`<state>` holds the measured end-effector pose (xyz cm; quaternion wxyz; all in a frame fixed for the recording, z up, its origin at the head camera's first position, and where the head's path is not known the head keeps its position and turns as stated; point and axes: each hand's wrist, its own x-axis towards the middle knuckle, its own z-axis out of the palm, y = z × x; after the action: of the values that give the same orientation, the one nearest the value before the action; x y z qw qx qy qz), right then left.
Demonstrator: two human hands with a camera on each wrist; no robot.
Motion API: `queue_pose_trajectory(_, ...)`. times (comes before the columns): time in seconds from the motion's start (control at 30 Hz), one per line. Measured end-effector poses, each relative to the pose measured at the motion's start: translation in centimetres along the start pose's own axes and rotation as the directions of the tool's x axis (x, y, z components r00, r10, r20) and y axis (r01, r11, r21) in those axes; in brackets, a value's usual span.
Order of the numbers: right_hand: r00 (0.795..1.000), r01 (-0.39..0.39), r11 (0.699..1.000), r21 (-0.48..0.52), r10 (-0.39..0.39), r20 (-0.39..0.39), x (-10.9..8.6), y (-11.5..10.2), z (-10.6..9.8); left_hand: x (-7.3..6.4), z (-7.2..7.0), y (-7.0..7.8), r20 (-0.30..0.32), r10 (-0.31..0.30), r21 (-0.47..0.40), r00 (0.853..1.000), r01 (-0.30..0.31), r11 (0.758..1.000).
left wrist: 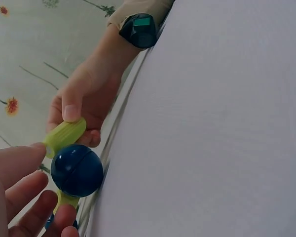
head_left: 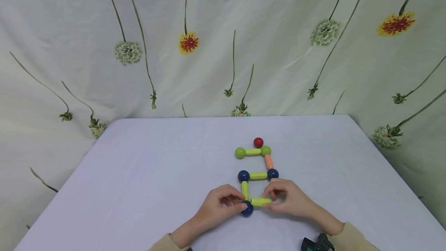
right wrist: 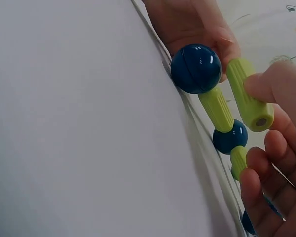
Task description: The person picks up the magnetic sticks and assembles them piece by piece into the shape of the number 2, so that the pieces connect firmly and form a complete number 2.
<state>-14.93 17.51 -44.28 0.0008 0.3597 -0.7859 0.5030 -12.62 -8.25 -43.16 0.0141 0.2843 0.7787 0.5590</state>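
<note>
My right hand (head_left: 290, 200) pinches a yellow-green magnetic rod (head_left: 259, 202) between thumb and fingers. One round end face of the rod shows in the right wrist view. The rod's other end points at a dark blue ball (left wrist: 79, 172), close beside it. My left hand (head_left: 219, 206) holds that ball at its left side, thumb and index fingertip against it. A second yellow-green rod (head_left: 245, 190) runs from this ball up to another blue ball (head_left: 243, 175). From there a yellow-green rod (head_left: 258, 176) leads right to a third blue ball (head_left: 273, 174), just beyond my right fingers.
Farther back, an orange rod (head_left: 269, 162) joins the chain to a green ball (head_left: 266, 150), a yellow-green rod (head_left: 253, 152) and another green ball (head_left: 240, 152). A red ball (head_left: 258, 142) sits behind them. The white table (head_left: 146, 165) ends at a flower-print cloth (head_left: 216, 80).
</note>
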Motion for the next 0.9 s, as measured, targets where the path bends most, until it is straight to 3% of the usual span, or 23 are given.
queue_pose_trajectory(0.13, 1.0, 0.007, 1.0, 0.01, -0.007, 0.018, 0.0, 0.4, -0.3, 0.0, 0.1, -1.3, 0.032, 0.023, 0.02, 0.999, -0.023, 1.0)
queue_pose_trajectory(0.23, 0.999, -0.033, 0.999, 0.015, 0.032, 0.039, -0.1, 0.5, -0.4, 0.0, 0.1, -1.7, 0.055, 0.022, 0.032, 0.998, -0.024, 0.999)
queue_pose_trajectory(0.5, 0.982, -0.153, 0.988, 0.024, 0.149, 0.117, -0.2, 0.7, -0.9, 0.1, 0.1, -1.7, 0.085, 0.014, 0.071, 0.996, -0.02, 0.997)
queue_pose_trajectory(0.9, 0.971, -0.18, 0.983, 0.026, 0.173, 0.164, -0.3, 1.0, -1.0, 0.1, 0.1, -1.6, 0.097, 0.0, 0.06, 0.995, -0.006, 0.998)
